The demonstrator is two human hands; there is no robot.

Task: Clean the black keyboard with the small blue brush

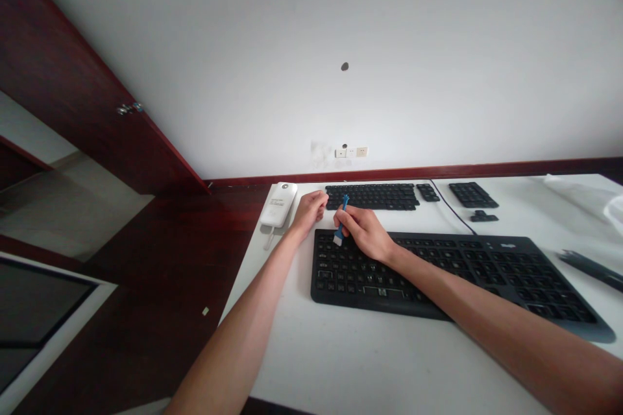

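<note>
A small blue brush [344, 215] with short pale bristles is pinched in the fingers of my right hand [368, 232]. Its bristles point down at the upper left part of a black keyboard base [384, 303], whose keycaps are off and whose sockets show. My left hand [310, 211] rests on the table in a loose fist, with nothing visible in it. Just right of that fist lies a block of black keycaps [374, 194], set out in rows. My right forearm passes over the keyboard base and hides part of it.
A white power bank [279, 205] with a short cable lies at the white table's [302, 363] left edge. Smaller keycap groups [472, 194] and a cord are at the back. On the right are a dark strip [591, 267] and white wrapping [584, 198]. A wall stands behind.
</note>
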